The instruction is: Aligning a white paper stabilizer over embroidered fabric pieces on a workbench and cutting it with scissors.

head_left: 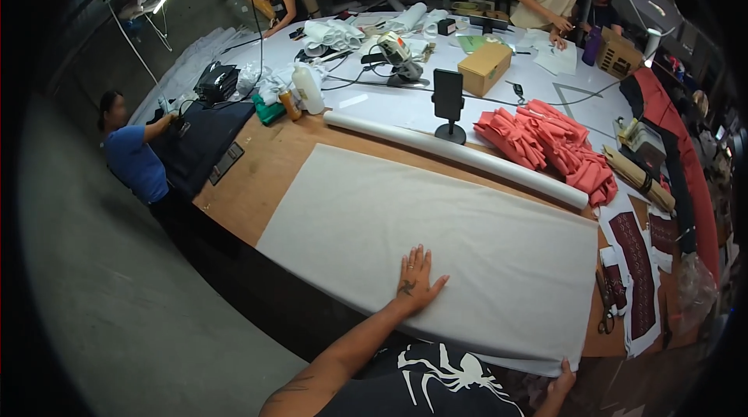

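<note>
A large piece of light grey fabric lies spread over the brown near part of the table. My left hand rests flat on it near the front edge, fingers stretched out and holding nothing. At the fabric's near right corner, my right hand grips its edge, with the fingers partly hidden. Beyond the fabric lies a long white roll. Black-handled scissors sit on the table to the right of the cloth, beside a dark red patterned strip.
A phone stand, a cardboard box, a heap of coral fabric, a white bottle and a corded cutting machine stand farther back. Several people work around the table, one in blue at the left. A cable crosses the tabletop.
</note>
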`<state>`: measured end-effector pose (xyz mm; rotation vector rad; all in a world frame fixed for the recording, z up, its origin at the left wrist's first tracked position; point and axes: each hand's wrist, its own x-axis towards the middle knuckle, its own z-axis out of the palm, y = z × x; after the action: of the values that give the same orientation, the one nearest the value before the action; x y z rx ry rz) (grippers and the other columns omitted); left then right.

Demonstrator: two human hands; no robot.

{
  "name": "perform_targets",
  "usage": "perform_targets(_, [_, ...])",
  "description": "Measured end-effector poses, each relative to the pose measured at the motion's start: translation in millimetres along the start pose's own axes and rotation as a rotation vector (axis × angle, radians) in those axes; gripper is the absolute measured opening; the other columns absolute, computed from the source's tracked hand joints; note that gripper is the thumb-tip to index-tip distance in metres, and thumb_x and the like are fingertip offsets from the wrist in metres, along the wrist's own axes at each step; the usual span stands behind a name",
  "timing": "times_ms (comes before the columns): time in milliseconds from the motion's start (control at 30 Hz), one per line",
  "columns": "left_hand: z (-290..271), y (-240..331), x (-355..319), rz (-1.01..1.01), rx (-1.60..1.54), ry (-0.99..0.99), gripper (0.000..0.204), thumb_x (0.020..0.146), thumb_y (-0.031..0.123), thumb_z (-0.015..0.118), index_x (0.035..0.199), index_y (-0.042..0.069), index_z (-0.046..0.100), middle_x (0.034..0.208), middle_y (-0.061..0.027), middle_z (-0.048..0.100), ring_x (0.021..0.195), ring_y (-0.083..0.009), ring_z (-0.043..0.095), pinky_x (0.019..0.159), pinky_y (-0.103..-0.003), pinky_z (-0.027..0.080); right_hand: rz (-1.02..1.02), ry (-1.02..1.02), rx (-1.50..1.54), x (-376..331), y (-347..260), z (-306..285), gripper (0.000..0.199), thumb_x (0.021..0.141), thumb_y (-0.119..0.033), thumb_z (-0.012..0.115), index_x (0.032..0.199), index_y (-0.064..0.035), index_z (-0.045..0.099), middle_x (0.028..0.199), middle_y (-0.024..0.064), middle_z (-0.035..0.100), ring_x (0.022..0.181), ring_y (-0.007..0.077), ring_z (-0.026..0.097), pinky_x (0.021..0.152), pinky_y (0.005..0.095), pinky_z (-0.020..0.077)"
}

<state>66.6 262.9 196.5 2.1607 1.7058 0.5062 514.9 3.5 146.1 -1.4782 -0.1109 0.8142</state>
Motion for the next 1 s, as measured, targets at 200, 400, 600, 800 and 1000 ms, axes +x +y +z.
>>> perform_targets(200, [-20,-37,-1,0.026,-0.106,0.05,0.082,0.094,0.047,0.056,0.146,-0.01,0.029,0.154,-0.0328,0.021,0.146,-0.0455,0.015,0.118,-0.055,0.011,-0.003,0.126,-0.095,15,12,-9,0.041,0.09,-0.013,0.066,0.126,0.0036,0.058,0.118,0.0123,0.064,0.103,0.0249,0.062,0.092,0.0372,0.0481])
perform_targets(400, [-58,-98,-3,0.05,-0.053,0.112,0.076,0.092,0.043,0.061,0.142,-0.01,0.037,0.151,-0.0328,0.029,0.143,-0.0473,0.024,0.116,-0.056,0.016,0.038,0.265,-0.162,12,8,15,0.046,0.089,-0.019,0.069,0.126,0.0048,0.056,0.117,0.0131,0.063,0.102,0.0256,0.062,0.088,0.038,0.0489])
perform_targets(600, [-87,-129,-11,0.105,0.004,0.087,0.074,0.091,0.041,0.063,0.139,-0.011,0.04,0.148,-0.0333,0.032,0.141,-0.0481,0.027,0.115,-0.058,0.019,-0.431,0.881,-0.94,7,14,36,0.046,0.094,-0.02,0.063,0.131,0.004,0.049,0.121,0.0209,0.058,0.113,0.0356,0.057,0.093,0.0422,0.0468])
perform_targets(800, [-84,-146,-33,0.118,-0.005,0.058,0.076,0.09,0.041,0.063,0.139,-0.012,0.04,0.147,-0.0339,0.033,0.14,-0.0498,0.027,0.115,-0.059,0.018,-0.77,0.399,-0.973,-53,5,216,0.044,0.09,-0.013,0.063,0.128,0.0033,0.05,0.123,0.0215,0.054,0.118,0.0353,0.051,0.103,0.0443,0.0386])
perform_targets(1000, [-83,-149,-32,0.119,-0.021,0.055,0.076,0.09,0.041,0.062,0.138,-0.013,0.04,0.148,-0.0334,0.034,0.141,-0.0488,0.026,0.116,-0.058,0.017,-0.871,0.025,-1.091,-81,15,316,0.039,0.086,-0.013,0.066,0.119,0.0029,0.054,0.118,0.0206,0.056,0.116,0.0377,0.05,0.102,0.0456,0.0383])
